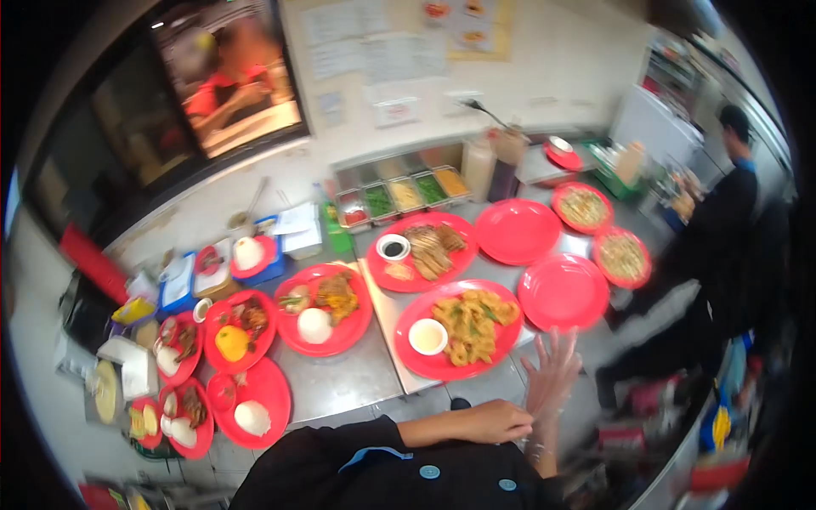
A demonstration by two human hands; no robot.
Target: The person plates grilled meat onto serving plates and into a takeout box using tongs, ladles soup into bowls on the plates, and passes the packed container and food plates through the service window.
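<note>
My right hand [552, 374] is held out past the counter edge, fingers spread, in what looks like a clear plastic glove. My left hand [507, 421] is closed at the right wrist, seemingly pinching the glove's cuff. Just beyond the fingers lies an empty red plate [563, 293]. To the left, a red oval plate [408, 361] carries golden fried food [474, 327] and a white cup of pale sauce [427, 337]. Behind it, another red oval plate [463, 234] bears sliced meat [429, 251] and a cup of dark sauce [393, 247].
Several filled red plates [285, 416] crowd the left counter. Topping trays [404, 195] and squeeze bottles [478, 170] line the wall. Two noodle-like dishes [623, 257] stand at right. A co-worker [722, 221] in dark clothes stands farther right; another person [238, 85] shows through the window.
</note>
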